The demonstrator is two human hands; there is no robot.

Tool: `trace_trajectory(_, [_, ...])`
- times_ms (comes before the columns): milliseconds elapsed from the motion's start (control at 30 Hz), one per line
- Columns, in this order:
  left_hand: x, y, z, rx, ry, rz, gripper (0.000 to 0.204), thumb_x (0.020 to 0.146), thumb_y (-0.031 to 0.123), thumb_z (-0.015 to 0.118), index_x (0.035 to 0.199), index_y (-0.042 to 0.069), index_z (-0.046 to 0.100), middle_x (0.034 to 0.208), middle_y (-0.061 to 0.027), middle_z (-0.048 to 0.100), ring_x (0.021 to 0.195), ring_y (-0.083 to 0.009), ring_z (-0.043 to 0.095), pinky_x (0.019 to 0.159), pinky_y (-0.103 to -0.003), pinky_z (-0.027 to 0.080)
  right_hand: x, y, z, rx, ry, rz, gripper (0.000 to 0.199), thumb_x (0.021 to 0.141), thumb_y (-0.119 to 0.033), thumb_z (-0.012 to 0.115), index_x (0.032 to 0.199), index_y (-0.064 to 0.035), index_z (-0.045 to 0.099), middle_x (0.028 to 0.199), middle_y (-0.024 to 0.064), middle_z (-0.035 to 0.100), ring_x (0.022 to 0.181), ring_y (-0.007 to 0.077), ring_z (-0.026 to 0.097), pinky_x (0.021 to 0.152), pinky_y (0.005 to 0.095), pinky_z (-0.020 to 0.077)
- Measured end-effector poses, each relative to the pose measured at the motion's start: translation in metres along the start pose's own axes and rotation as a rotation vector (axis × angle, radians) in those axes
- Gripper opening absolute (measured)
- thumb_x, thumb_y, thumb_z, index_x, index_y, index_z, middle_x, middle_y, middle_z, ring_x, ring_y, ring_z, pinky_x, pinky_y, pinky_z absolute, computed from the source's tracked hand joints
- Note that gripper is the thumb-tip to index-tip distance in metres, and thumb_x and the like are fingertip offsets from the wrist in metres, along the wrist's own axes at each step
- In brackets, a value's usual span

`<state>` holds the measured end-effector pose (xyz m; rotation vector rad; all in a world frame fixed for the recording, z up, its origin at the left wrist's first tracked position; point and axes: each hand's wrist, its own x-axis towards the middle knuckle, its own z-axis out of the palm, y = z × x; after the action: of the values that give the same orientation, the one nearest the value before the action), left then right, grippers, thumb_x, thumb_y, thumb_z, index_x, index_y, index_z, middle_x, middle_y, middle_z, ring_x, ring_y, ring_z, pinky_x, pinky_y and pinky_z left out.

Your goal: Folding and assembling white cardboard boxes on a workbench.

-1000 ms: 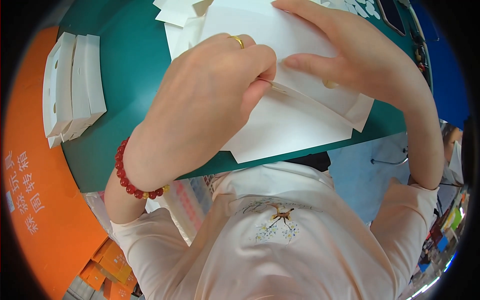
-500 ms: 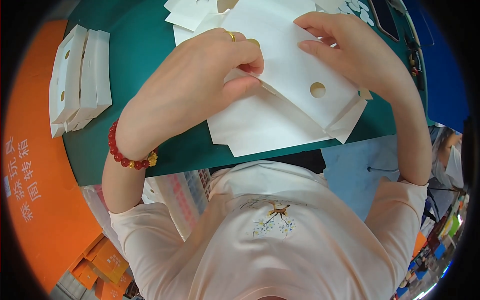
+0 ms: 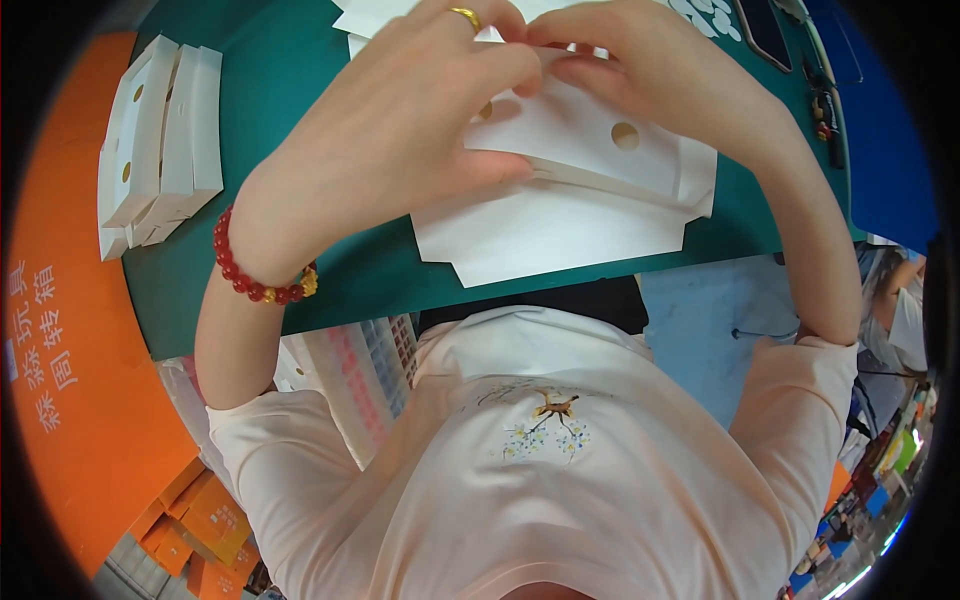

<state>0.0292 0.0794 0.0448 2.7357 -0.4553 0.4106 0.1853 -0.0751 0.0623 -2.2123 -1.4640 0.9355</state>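
A white cardboard box, partly folded and with round holes in its panel, is between my hands on top of flat white card. My left hand is closed on its left part, the thumb lying along the near edge and the fingers bent over the panel. From the far side, my right hand grips the box's far edge with curled fingers, close to the left fingertips. Underneath, a flat white card blank juts out toward me. My hands hide the box's far left part.
Folded white boxes stand at the left of the green table, beside a large orange crate. Farther right lie white round pieces, a phone and a small dark item. Trays with coloured pieces are below the table edge.
The box has turned so its near edge lies more level, and its right end flap now stands up. My right hand has moved left, close to my left hand.
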Motion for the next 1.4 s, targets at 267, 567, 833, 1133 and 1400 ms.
trace_trajectory(267, [-0.013, 0.026, 0.005, -0.054, -0.076, -0.347, 0.045, 0.076, 0.030, 0.085, 0.100, 0.003, 0.059, 0.088, -0.0114, 0.065, 0.081, -0.0316, 0.065, 0.070, -0.039, 0.052, -0.003, -0.039, -0.020, -0.528, -0.011, -0.324, 0.019, 0.093, -0.003, 0.062, 0.110, -0.0027, 0.070, 0.105, 0.0138, 0.070, 0.106, 0.0287, 0.064, 0.093, 0.0370, 0.0487])
trace_trajectory(567, [-0.032, 0.041, 0.017, 0.077, -0.135, -0.522, 0.036, 0.087, 0.029, 0.077, 0.097, 0.002, 0.055, 0.092, -0.0160, 0.064, 0.070, -0.0321, 0.062, 0.057, -0.038, 0.050, -0.020, -0.028, -0.013, -0.201, 0.373, 0.237, 0.040, 0.092, -0.017, 0.070, 0.128, -0.0019, 0.063, 0.128, 0.0175, 0.063, 0.120, 0.0323, 0.058, 0.101, 0.0381, 0.0468])
trace_trajectory(833, [-0.001, 0.019, 0.012, 0.160, -0.107, -0.289, 0.057, 0.081, 0.031, 0.080, 0.126, 0.005, 0.056, 0.126, -0.0164, 0.058, 0.082, -0.0355, 0.067, 0.065, -0.042, 0.054, -0.009, 0.025, -0.006, -0.471, 0.595, 0.059, 0.044, 0.092, -0.027, 0.073, 0.130, -0.0071, 0.063, 0.129, 0.0142, 0.065, 0.117, 0.0293, 0.061, 0.093, 0.0394, 0.0519])
trace_trajectory(1133, [0.050, -0.015, 0.030, 0.163, -0.118, -0.164, 0.063, 0.072, 0.054, 0.082, 0.096, -0.003, 0.070, 0.078, -0.0195, 0.069, 0.078, -0.0318, 0.071, 0.072, -0.037, 0.057, -0.009, 0.047, 0.016, -0.454, 0.610, 0.186, 0.038, 0.092, -0.022, 0.071, 0.128, -0.0124, 0.063, 0.116, 0.0112, 0.069, 0.103, 0.0260, 0.069, 0.081, 0.0375, 0.0574])
trace_trajectory(1400, [0.058, -0.011, 0.034, 0.154, -0.140, -0.147, 0.058, 0.069, 0.058, 0.084, 0.070, 0.001, 0.070, 0.066, -0.0145, 0.067, 0.069, -0.0297, 0.071, 0.067, -0.035, 0.056, -0.013, 0.075, 0.036, -0.087, 0.665, 0.163, 0.035, 0.095, -0.004, 0.058, 0.130, -0.0092, 0.062, 0.117, 0.0108, 0.067, 0.100, 0.0220, 0.065, 0.085, 0.0334, 0.0548])
